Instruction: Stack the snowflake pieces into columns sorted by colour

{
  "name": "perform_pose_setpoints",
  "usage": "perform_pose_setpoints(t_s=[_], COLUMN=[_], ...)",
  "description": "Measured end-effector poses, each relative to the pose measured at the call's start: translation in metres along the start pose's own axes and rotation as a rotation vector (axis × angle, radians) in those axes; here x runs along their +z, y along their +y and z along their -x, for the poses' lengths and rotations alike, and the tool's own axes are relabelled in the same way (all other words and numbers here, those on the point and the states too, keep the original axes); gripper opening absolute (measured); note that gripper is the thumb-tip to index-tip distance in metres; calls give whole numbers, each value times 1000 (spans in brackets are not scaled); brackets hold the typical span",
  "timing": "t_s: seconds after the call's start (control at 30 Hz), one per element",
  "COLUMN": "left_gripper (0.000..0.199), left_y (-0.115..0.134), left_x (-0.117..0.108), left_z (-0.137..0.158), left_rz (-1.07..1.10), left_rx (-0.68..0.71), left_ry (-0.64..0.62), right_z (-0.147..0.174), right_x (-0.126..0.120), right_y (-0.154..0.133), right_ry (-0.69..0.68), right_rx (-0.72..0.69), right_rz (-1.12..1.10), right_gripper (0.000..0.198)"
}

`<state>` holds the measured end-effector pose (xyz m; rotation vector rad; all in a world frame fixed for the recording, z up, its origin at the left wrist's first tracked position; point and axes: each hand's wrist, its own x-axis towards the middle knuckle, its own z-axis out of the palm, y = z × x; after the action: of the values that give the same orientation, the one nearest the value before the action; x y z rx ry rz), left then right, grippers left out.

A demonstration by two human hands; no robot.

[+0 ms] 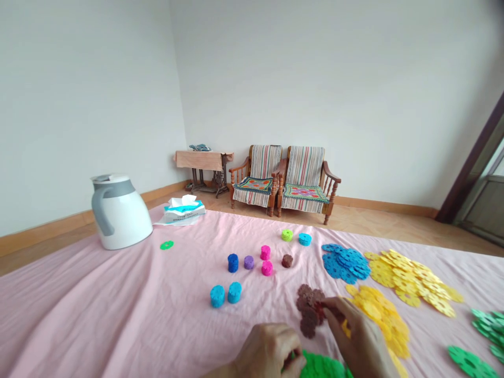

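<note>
My right hand (356, 333) reaches over the right edge of a small pile of brown notched plastic discs (309, 304). Its thumb and fingers pinch a reddish-brown disc (320, 313) there. Lower and to the left, my left hand (271, 349) is closed with its fingers curled; whatever lies inside them is hidden. Green discs (321, 365) lie beside it at the bottom edge, partly out of frame. A short brown stack (287, 261) stands beyond the brown pile. Orange-yellow discs (378, 315) spread out just right of my right hand.
Several small disc stacks, such as light blue (217, 296), dark blue (233, 263) and pink (267, 269), stand mid-cloth. Blue (346, 263), yellow (413, 281) and green piles (490, 328) lie right. A white jug (126, 218) and tissue pack (184, 211) stand left. Two chairs (305, 184) are beyond.
</note>
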<state>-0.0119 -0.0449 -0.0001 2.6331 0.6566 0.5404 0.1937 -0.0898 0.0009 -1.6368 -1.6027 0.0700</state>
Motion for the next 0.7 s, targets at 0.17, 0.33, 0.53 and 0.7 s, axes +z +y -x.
perform_pose_setpoints(t_s=[0.17,0.33,0.53,0.7], left_gripper=[9,10,8,7], left_y=[-1,-5,-7,-8], left_x=[1,-1,-3,-1], left_z=[0,-1,-4,-5], left_rz=[46,52,65,66], left_rx=[6,20,-5,9], left_ry=[162,125,65,48], right_z=[-41,-91,-113,-122], right_x=[6,24,39,48], right_y=[-13,-5,-5,-4], right_ry=[-96,-124,-122,-117], right_rx=[221,537,650,669], right_rz=[-196,-476,-511,-491], right_gripper=[22,19,22,19])
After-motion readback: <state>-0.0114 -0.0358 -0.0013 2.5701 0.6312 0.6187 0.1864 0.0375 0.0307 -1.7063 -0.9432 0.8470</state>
